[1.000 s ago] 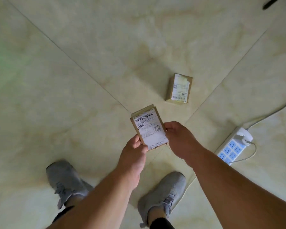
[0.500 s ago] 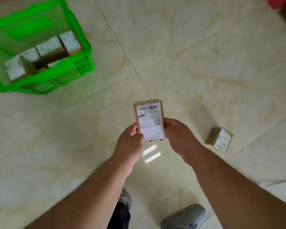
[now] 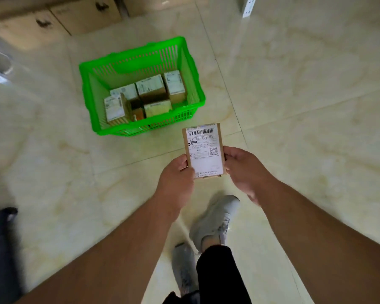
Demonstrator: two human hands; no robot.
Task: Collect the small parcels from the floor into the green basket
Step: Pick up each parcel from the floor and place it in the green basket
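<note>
The small parcel (image 3: 204, 150) is held above the floor (image 3: 305, 106) between both hands: the left hand (image 3: 177, 181) pinches its left edge with curled fingers, and the right hand (image 3: 244, 170) pinches the right edge the same way. The green basket (image 3: 140, 49) stands ahead of the hands and a little to the left, with its near rim just beyond the top edge of the parcel.

The risk, as I judge it, is that the parcel is released too early and falls on the near rim or on the floor in front of it. It could also land on the parcels in the basket (image 3: 149, 88), which fill the near half, and tip over them.

The far half of the basket is free, so there is room to drop it there. The floor around the hands is open; cardboard boxes (image 3: 86, 14) stand well beyond the basket.
</note>
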